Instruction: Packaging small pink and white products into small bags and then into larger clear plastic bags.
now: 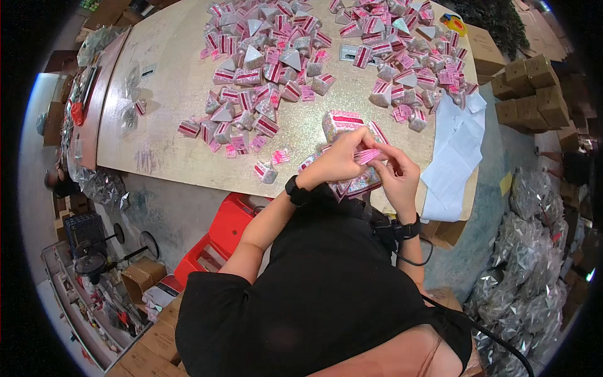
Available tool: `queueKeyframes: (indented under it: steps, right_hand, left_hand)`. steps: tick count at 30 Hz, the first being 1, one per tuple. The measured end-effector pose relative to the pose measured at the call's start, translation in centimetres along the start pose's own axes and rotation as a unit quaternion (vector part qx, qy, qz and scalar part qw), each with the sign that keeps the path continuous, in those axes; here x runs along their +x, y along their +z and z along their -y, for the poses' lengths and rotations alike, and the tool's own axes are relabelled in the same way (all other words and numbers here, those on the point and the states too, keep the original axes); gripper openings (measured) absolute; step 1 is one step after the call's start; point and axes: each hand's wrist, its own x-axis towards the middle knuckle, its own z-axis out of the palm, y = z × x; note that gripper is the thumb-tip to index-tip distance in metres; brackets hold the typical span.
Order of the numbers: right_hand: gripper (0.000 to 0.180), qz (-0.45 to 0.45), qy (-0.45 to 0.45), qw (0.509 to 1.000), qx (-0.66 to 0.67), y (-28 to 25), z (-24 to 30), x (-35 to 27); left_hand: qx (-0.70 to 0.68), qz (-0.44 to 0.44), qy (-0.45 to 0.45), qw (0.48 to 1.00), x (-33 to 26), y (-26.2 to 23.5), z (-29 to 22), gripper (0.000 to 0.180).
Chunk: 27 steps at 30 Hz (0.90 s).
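One black shirt lies nearest the camera, with two hands beyond it, each wrist wearing one black band; the left hand and right hand meet over the table's near edge, fingertips drawn narrow, pinching one pink striped piece between them. At least three wedge-shaped packages sit behind and under the hands, some partly hidden. Two heaps of smaller wedges, left and right, hold too many overlapping pieces to count. One lone wedge lies near the front edge, just beside one pink tag. The table is mostly bare left of the left heap, a narrower gap parts the heaps, and white sheets cover the right edge
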Motion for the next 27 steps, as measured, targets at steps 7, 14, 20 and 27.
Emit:
queueKeyframes:
  steps: [7,14,20,27]
  right_hand:
    - [0.031,-0.046,0.012,0.998,0.028,0.8,0.0,-0.1]
    - [0.021,-0.025,-0.145,0.989,-0.025,0.0,-0.9,-0.9]
    - [0.016,-0.068,-0.183,0.98,-0.033,-0.4,-0.3,-1.8]
    - [0.018,-0.087,-0.158,0.984,0.008,0.3,-0.4,-1.8]
  left_hand:
    - [-0.015,-0.021,-0.001,1.0,0.1,0.2,0.1,0.028]
    - [0.085,0.059,0.042,0.994,-0.4,0.3,-2.9,0.032]
    - [-0.012,0.076,0.103,0.992,-0.7,0.1,-4.2,0.039]
    - [0.031,0.099,0.021,0.994,-0.7,0.3,-4.0,0.045]
